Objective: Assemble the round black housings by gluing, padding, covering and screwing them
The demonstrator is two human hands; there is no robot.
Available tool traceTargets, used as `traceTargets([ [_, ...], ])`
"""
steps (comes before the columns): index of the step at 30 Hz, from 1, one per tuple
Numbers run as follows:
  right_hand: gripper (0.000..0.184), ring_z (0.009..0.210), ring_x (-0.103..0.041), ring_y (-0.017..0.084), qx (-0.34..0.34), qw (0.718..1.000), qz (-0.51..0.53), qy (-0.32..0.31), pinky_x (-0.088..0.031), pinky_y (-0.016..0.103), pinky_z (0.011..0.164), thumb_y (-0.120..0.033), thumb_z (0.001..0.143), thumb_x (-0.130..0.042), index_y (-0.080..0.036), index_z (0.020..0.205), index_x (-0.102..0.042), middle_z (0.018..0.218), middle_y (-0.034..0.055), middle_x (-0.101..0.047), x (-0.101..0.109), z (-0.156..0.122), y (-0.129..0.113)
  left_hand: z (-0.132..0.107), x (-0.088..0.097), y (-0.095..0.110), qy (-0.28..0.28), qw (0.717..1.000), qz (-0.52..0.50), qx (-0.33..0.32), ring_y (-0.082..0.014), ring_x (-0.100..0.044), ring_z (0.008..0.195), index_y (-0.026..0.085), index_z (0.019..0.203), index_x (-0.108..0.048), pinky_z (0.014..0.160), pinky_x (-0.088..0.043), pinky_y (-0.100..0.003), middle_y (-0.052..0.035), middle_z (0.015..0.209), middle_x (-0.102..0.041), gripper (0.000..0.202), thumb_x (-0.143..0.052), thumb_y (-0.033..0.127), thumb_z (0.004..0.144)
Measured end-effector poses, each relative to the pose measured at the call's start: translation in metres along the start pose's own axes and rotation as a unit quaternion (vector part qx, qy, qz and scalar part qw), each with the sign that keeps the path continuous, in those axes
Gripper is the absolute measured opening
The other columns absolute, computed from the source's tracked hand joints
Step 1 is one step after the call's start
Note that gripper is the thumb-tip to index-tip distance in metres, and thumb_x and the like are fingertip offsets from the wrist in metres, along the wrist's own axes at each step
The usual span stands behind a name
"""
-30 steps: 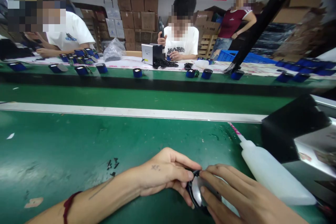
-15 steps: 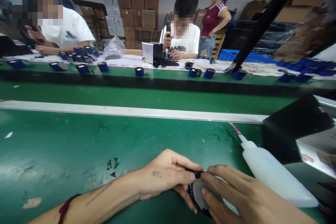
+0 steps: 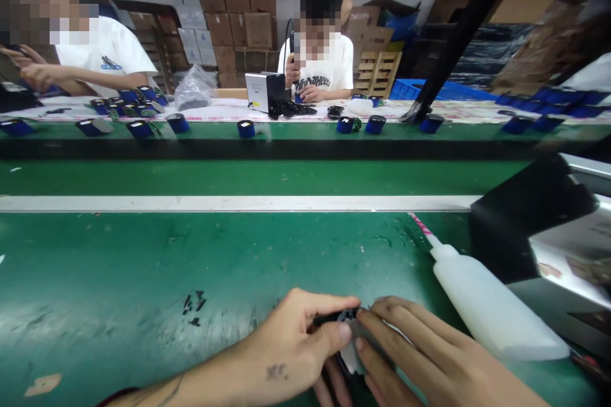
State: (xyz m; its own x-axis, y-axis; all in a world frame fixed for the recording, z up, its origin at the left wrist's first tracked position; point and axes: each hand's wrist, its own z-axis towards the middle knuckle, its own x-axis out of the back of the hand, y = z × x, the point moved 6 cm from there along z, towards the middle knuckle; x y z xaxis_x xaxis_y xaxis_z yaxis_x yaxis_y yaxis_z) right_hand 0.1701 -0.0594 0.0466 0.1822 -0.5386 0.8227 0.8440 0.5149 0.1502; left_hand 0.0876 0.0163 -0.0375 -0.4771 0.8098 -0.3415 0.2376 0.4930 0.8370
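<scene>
Both my hands meet at the bottom centre over a small round black part with a pale grey face. My left hand is closed round the part's left rim, thumb on top. My right hand presses its fingertips on the part's pale face and right side. The part rests low on the green bench mat, mostly hidden by my fingers.
A white squeeze bottle with a pink tip lies to the right. A black sheet stands beyond it. Small black bits lie on the mat. Across the conveyor, blue-black round parts sit in a row and two people work.
The view tilted down and my hands sit lower in the frame. My left thumb has slid further over the part. The person standing at the back has left the view.
</scene>
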Motion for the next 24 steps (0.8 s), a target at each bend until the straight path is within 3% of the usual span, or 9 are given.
traceTargets([
  [2,0.039,0.074,-0.067,0.022,-0.025,0.999,0.030,0.007,-0.053,0.035,0.065,0.000,0.092,-0.033,-0.016,0.074,-0.064,0.077,0.0053,-0.069,0.002,0.001,0.005,-0.001,-0.003,-0.001,0.003,1.000,0.003,-0.004,-0.0122,-0.066,0.052,0.017,0.136,-0.052,0.047,-0.053,-0.019,-0.0079,0.072,-0.068,0.049,-0.056,0.038,0.091],
  [7,0.036,0.077,-0.065,0.018,-0.081,0.993,0.081,0.014,-0.054,0.030,0.068,-0.004,0.095,-0.037,-0.016,0.080,-0.067,0.081,0.0040,-0.069,0.005,0.003,0.012,-0.003,-0.004,-0.004,0.060,0.995,0.075,-0.020,-0.0124,-0.065,0.049,0.013,0.135,-0.052,0.049,-0.054,-0.020,-0.0034,0.060,-0.064,0.045,-0.046,0.033,0.096],
  [12,0.037,0.081,-0.062,0.018,-0.088,0.990,0.108,-0.019,-0.053,0.028,0.068,-0.012,0.100,-0.036,-0.016,0.082,-0.068,0.084,0.0061,-0.065,0.005,-0.002,0.015,-0.003,-0.002,-0.009,0.080,0.991,0.103,-0.035,-0.0148,-0.067,0.051,0.015,0.136,-0.050,0.048,-0.054,-0.022,-0.0030,0.061,-0.065,0.045,-0.043,0.036,0.097],
  [15,0.036,0.078,-0.059,0.016,-0.140,0.970,0.190,-0.051,-0.051,0.025,0.061,-0.019,0.100,-0.040,-0.018,0.077,-0.068,0.090,0.0081,-0.062,0.001,-0.006,0.022,-0.003,-0.003,-0.009,0.069,0.990,0.118,-0.046,-0.0154,-0.066,0.051,0.015,0.133,-0.053,0.047,-0.053,-0.023,-0.0035,0.062,-0.065,0.043,-0.040,0.037,0.098],
  [19,0.026,0.079,-0.056,0.017,-0.158,0.956,0.243,-0.047,-0.051,0.026,0.061,-0.008,0.093,-0.045,-0.017,0.084,-0.068,0.094,0.0093,-0.060,-0.002,-0.010,0.021,-0.004,-0.005,-0.005,0.082,0.984,0.150,-0.059,-0.0177,-0.066,0.049,0.012,0.132,-0.052,0.047,-0.054,-0.027,-0.0042,0.058,-0.062,0.048,-0.038,0.042,0.097],
  [24,0.022,0.086,-0.056,0.018,-0.177,0.960,0.217,-0.028,-0.053,0.028,0.064,-0.004,0.089,-0.048,-0.015,0.092,-0.066,0.100,0.0101,-0.060,-0.009,-0.022,0.014,-0.005,-0.006,-0.002,0.096,0.983,0.150,-0.041,-0.0222,-0.068,0.050,0.013,0.134,-0.052,0.048,-0.056,-0.034,-0.0100,0.065,-0.066,0.050,-0.038,0.041,0.096],
])
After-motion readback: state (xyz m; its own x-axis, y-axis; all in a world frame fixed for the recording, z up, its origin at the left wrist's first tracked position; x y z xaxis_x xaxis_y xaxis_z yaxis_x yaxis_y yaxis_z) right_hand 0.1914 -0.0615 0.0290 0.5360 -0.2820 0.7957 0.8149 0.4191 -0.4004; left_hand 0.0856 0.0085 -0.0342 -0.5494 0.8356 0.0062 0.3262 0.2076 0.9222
